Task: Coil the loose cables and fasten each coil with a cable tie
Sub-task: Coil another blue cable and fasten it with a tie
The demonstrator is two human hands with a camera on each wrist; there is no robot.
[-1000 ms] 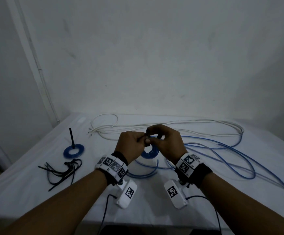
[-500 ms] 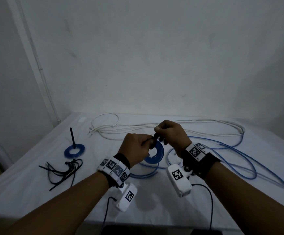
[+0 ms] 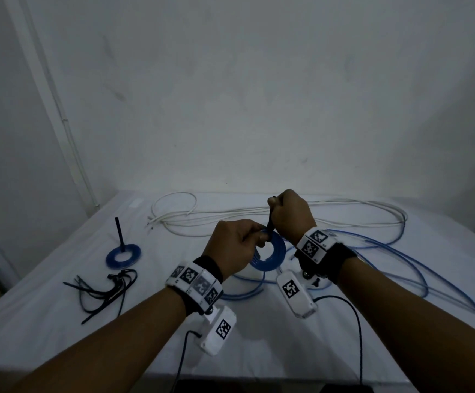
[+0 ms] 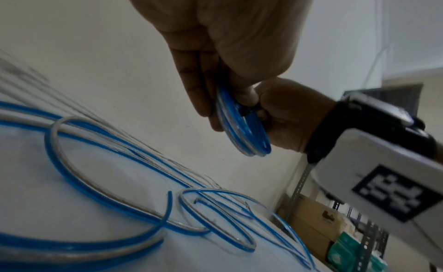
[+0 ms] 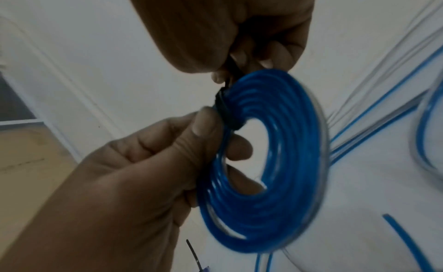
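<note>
My left hand [image 3: 242, 245] pinches a flat blue cable coil [image 3: 273, 253] [image 5: 268, 162] [image 4: 242, 124] at its upper left rim, held above the table. A black cable tie [image 3: 270, 222] [image 5: 225, 109] is wrapped round that rim. My right hand [image 3: 290, 214] grips the tie's tail in a fist just above the coil. Loose blue cable [image 3: 400, 265] [image 4: 79, 173] lies in loops on the white table [image 3: 46, 321] to the right. A white cable [image 3: 259, 214] lies in long loops behind the hands.
A second blue coil [image 3: 123, 256] with a black tie tail standing upright lies at the left. A bundle of spare black cable ties [image 3: 103, 290] lies nearer the front left. A white wall stands behind the table. Shelving with boxes [image 4: 335, 238] shows in the left wrist view.
My right hand has risen up and away from the coil, drawing the black tie's tail out longer. The left hand has kept its hold on the coil.
</note>
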